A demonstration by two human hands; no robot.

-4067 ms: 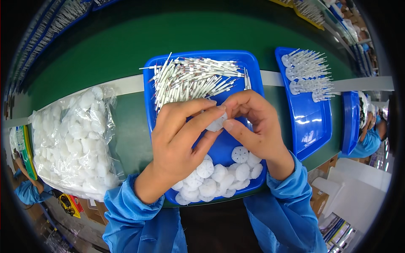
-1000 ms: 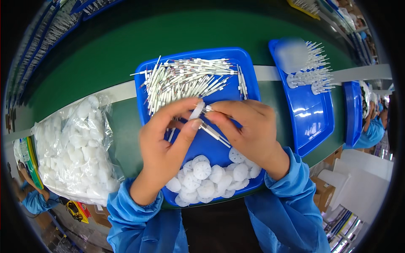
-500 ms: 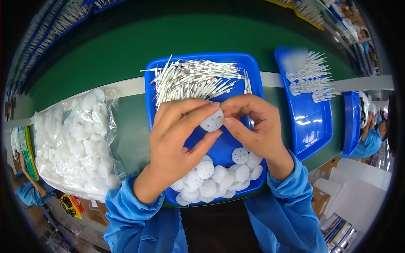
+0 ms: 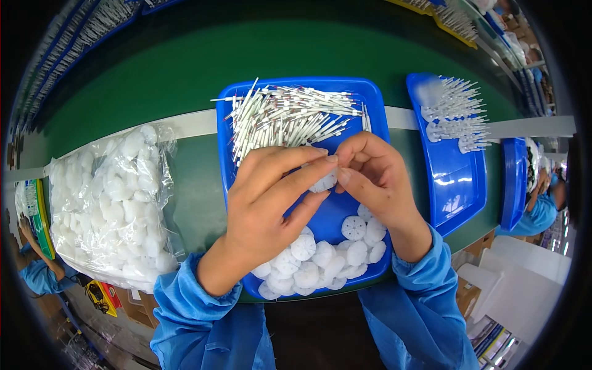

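Above the middle of a blue tray (image 4: 383, 117), my left hand (image 4: 262, 200) grips a round white plastic disc with small holes (image 4: 324, 180), its fingers partly covering it. My right hand (image 4: 379, 185) is closed in a pinch against the disc's right edge; whatever lies between its fingertips is hidden. Many thin white sticks with dark tips (image 4: 290, 117) fill the far part of the tray. Below my hands, a heap of similar white discs (image 4: 308, 265) covers the tray's near end.
A clear bag of white discs (image 4: 114, 209) lies at the left. On the right, another blue tray (image 4: 456, 185) bears rows of discs with upright sticks (image 4: 459, 114). Further trays stand along the green table (image 4: 246, 46). Co-workers' blue sleeves (image 4: 539, 213) show at both sides.
The disc has moved slightly right and down with my left hand, and its fingers now cover more of it. My right fingers have curled in closer. The whole view has shifted slightly.
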